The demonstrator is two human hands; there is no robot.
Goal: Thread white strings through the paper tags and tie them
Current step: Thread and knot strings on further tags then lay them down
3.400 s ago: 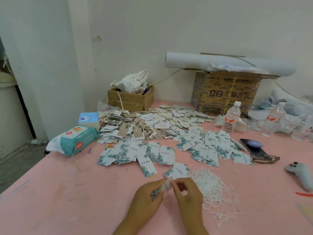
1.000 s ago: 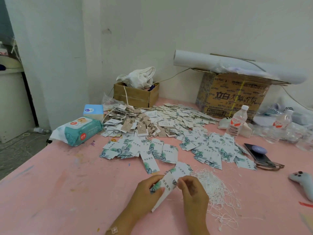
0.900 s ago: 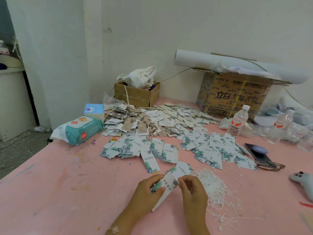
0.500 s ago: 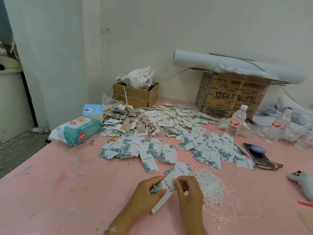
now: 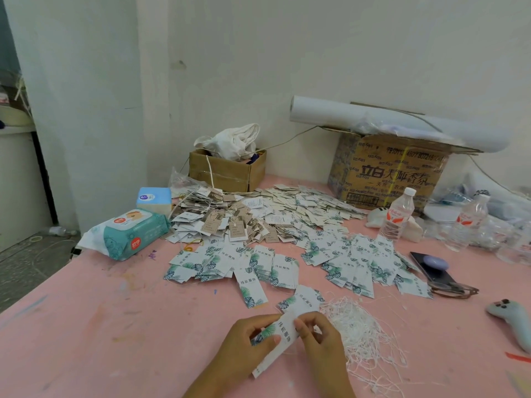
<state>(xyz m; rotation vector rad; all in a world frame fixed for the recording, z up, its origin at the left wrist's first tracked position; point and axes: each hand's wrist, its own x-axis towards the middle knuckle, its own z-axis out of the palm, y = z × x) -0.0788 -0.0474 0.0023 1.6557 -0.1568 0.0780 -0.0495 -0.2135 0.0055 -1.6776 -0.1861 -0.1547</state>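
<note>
Both hands work at the near edge of the bench, mid-width. The left hand has its grip clamped on a leaf-print tag, thumb on its face. The right hand has its grip pinched on the tag's top end; any string there is too thin to confirm. The string pile is just right of the hands, unthreaded tags beyond. Likely risks: the string end frays or misses the hole, one strand drags the tangle along, or a hard pinch creases the paper.

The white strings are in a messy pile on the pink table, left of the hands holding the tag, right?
No. The head view shows the white strings piled messily on the pink table, but right of the left hand and right hand holding the tag.
</note>
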